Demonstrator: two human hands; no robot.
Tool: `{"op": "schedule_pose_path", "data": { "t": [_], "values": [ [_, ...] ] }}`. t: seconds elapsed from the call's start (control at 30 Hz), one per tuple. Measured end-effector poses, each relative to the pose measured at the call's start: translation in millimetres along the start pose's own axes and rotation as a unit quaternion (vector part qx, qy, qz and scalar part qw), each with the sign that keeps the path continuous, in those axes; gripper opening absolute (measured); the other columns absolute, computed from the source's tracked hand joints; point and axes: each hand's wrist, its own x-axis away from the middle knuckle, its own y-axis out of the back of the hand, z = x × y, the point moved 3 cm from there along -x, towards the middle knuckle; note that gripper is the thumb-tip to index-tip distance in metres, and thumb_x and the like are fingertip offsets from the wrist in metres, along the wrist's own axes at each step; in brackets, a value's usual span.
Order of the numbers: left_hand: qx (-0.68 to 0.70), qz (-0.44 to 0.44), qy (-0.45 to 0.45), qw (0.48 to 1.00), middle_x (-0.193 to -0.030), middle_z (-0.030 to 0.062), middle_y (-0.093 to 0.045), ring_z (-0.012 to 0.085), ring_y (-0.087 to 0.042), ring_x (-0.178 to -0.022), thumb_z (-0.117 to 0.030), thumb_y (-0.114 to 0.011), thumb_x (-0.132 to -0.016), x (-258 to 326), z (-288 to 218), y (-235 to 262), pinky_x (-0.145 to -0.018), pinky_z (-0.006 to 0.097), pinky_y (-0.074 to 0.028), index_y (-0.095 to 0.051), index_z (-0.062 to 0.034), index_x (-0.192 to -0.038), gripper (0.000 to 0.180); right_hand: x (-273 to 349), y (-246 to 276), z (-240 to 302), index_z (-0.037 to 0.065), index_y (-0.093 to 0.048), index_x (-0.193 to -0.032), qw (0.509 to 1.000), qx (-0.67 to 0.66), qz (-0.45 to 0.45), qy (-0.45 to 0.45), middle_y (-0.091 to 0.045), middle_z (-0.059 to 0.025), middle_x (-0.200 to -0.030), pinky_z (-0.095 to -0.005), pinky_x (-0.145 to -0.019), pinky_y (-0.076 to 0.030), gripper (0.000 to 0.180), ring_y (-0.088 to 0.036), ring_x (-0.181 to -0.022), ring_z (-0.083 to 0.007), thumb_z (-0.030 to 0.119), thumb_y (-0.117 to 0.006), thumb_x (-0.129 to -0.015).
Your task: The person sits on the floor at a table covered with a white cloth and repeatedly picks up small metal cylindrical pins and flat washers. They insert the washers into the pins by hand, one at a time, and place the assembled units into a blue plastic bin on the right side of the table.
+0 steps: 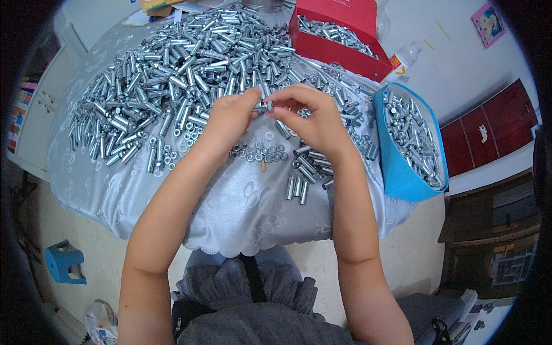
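Pale floor and white walls surround a round tabletop (172, 195) draped in a shiny white patterned cloth. Down on the floor at the far left stands a small blue plastic stool (64, 263). Across the tabletop's left and middle spreads a great heap of short silver metal sleeves (172, 69), with a scatter of small silver nuts (259, 152) just before it. Above these the left hand (230, 118) and right hand (313, 118) meet, each grip pinched together on one small silver metal sleeve piece (263, 106) held between the fingertips over the tabletop. Behind sits a red cardboard box (339, 34) holding sleeves, and at the right edge a blue paper tray (402, 167) full of silver parts.
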Motion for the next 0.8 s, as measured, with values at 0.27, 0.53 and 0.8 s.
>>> {"op": "schedule_pose_path", "data": {
  "t": [0.27, 0.53, 0.8],
  "values": [
    [0.010, 0.015, 0.001, 1.000, -0.052, -0.0062, -0.037, 0.0053, -0.029, -0.044, -0.041, -0.053, -0.080, 1.0, -0.3, 0.7, -0.043, 0.023, -0.020, -0.050, -0.0145, -0.062, 0.033, -0.8, 4.0, 9.0, 0.006, -0.064, -0.091, 1.000, -0.022, -0.011, -0.010, -0.059, -0.0021, -0.081, -0.0202, -0.060, -0.043, 0.022, -0.052, -0.067, -0.0070, 0.008, -0.070, -0.069],
    [-0.009, -0.003, -0.002, 1.000, -0.055, -0.0011, -0.047, 0.0069, -0.038, -0.045, -0.044, -0.053, -0.079, 2.6, -1.6, -0.4, -0.042, 0.022, -0.028, -0.053, -0.0074, -0.060, 0.041, 2.4, 6.6, -0.6, 0.006, -0.064, -0.087, 0.998, -0.009, 0.013, -0.055, -0.057, -0.0016, -0.072, -0.0208, -0.054, -0.039, 0.020, -0.046, -0.057, -0.0079, 0.013, -0.070, -0.070],
    [0.001, 0.008, 0.010, 1.000, -0.055, -0.0049, -0.040, 0.0061, -0.031, -0.045, -0.043, -0.055, -0.078, 1.6, 1.1, -1.3, -0.043, 0.023, -0.022, -0.049, -0.0131, -0.063, 0.035, -1.4, 5.7, 4.4, 0.007, -0.062, -0.089, 1.000, -0.005, -0.009, 0.022, -0.051, 0.0014, -0.066, -0.0210, -0.050, -0.037, 0.022, -0.044, -0.055, -0.0075, 0.016, -0.071, -0.070]
  ]
}}
